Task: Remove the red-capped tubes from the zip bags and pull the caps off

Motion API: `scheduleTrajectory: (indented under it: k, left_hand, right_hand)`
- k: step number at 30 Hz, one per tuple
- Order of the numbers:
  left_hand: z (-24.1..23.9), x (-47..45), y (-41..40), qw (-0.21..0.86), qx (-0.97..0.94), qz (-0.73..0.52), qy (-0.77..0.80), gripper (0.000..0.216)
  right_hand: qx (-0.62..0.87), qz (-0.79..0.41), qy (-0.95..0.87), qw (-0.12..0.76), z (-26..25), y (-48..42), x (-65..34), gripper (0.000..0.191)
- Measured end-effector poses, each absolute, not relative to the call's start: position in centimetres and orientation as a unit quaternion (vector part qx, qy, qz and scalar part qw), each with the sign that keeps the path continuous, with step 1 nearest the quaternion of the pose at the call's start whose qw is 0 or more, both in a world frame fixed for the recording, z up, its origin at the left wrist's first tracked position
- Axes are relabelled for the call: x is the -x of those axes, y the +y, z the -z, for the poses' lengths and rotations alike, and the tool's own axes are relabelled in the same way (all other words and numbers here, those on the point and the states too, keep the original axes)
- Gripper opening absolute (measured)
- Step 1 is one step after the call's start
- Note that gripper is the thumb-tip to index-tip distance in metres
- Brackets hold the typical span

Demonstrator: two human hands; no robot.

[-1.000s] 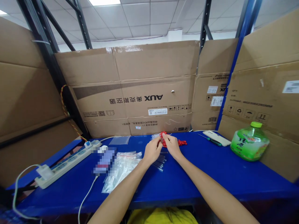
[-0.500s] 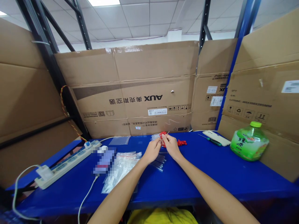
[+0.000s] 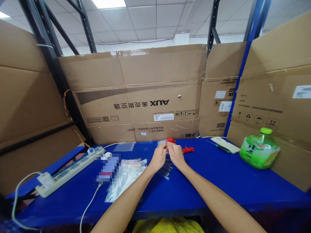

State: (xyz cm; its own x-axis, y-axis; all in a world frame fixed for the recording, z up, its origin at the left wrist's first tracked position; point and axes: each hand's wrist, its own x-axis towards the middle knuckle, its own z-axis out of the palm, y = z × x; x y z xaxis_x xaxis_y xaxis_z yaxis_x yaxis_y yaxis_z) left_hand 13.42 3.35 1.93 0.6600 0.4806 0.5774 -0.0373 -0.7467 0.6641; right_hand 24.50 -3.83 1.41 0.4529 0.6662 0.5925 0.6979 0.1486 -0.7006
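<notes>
My left hand (image 3: pixel 158 158) and my right hand (image 3: pixel 176 155) meet over the blue shelf top (image 3: pixel 206 181), fingertips pinched together on a small item I cannot make out. Just behind the fingers lies a pile of small red caps (image 3: pixel 187 149). Several thin clear tubes (image 3: pixel 167 170) lie side by side under and between the hands. Left of my left hand is a heap of clear zip bags (image 3: pixel 126 176).
A white power strip (image 3: pixel 70 170) with cables lies at the left. A green drink bottle (image 3: pixel 259 149) lies on its side at the right, near a white flat device (image 3: pixel 225 144). Cardboard sheets (image 3: pixel 145 97) wall in the back and sides.
Both hands have drawn slightly toward me and away from the red caps, still pinched together. Nothing else on the shelf has moved.
</notes>
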Motion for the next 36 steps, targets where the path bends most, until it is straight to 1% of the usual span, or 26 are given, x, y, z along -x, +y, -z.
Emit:
scheduleTrajectory:
  k: [6, 8, 11, 14, 17, 22, 24, 26, 28, 30, 32, 34, 36]
  left_hand:
    - [-2.1, -13.4, 3.0, 0.384, -0.824, -0.387, 0.154, 0.020]
    - [-2.1, -13.5, 3.0, 0.441, -0.800, -0.376, 0.153, 0.020]
    - [-2.1, -13.7, 3.0, 0.568, -0.739, -0.334, 0.145, 0.021]
    - [-2.2, -13.8, 2.8, 0.659, -0.691, -0.272, 0.121, 0.033]
    - [-2.5, -13.6, 2.4, 0.695, -0.672, -0.236, 0.099, 0.046]
    - [-2.9, -13.1, 2.1, 0.714, -0.657, -0.220, 0.104, 0.045]
    - [-2.8, -13.2, 2.1, 0.701, -0.670, -0.220, 0.105, 0.043]
    - [-2.6, -13.3, 2.3, 0.656, -0.706, -0.242, 0.114, 0.042]
    - [-2.3, -13.3, 2.4, 0.563, -0.765, -0.285, 0.131, 0.039]
    - [-2.2, -13.1, 2.4, 0.442, -0.823, -0.323, 0.152, 0.032]
    - [-2.1, -12.9, 2.5, 0.349, -0.858, -0.336, 0.171, 0.025]
    - [-2.2, -12.7, 2.5, 0.321, -0.866, -0.335, 0.185, 0.024]
    - [-2.2, -12.6, 2.5, 0.336, -0.860, -0.332, 0.191, 0.025]
  right_hand:
    - [0.608, -0.040, -0.511, 0.606, -1.4, -3.6, -24.3, 0.054]
    - [0.591, -0.067, -0.493, 0.635, -1.3, -3.3, -24.6, 0.055]
    - [0.569, -0.114, -0.454, 0.676, -1.1, -2.9, -25.1, 0.057]
    - [0.556, -0.149, -0.428, 0.696, -0.9, -2.7, -25.6, 0.060]
    - [0.545, -0.174, -0.426, 0.701, -0.9, -2.7, -25.7, 0.062]
    - [0.530, -0.189, -0.432, 0.705, -1.0, -2.8, -25.6, 0.061]
    - [0.539, -0.164, -0.444, 0.697, -1.1, -2.9, -25.7, 0.061]
    - [0.567, -0.118, -0.456, 0.675, -1.1, -3.0, -25.9, 0.061]
    - [0.602, -0.071, -0.472, 0.640, -1.1, -3.2, -26.0, 0.060]
    - [0.631, -0.039, -0.489, 0.601, -1.0, -3.3, -26.1, 0.058]
    - [0.651, -0.020, -0.497, 0.573, -0.9, -3.3, -26.2, 0.055]
    - [0.666, -0.006, -0.494, 0.558, -0.8, -3.2, -26.1, 0.055]
    - [0.671, -0.002, -0.494, 0.553, -0.7, -3.0, -26.0, 0.057]
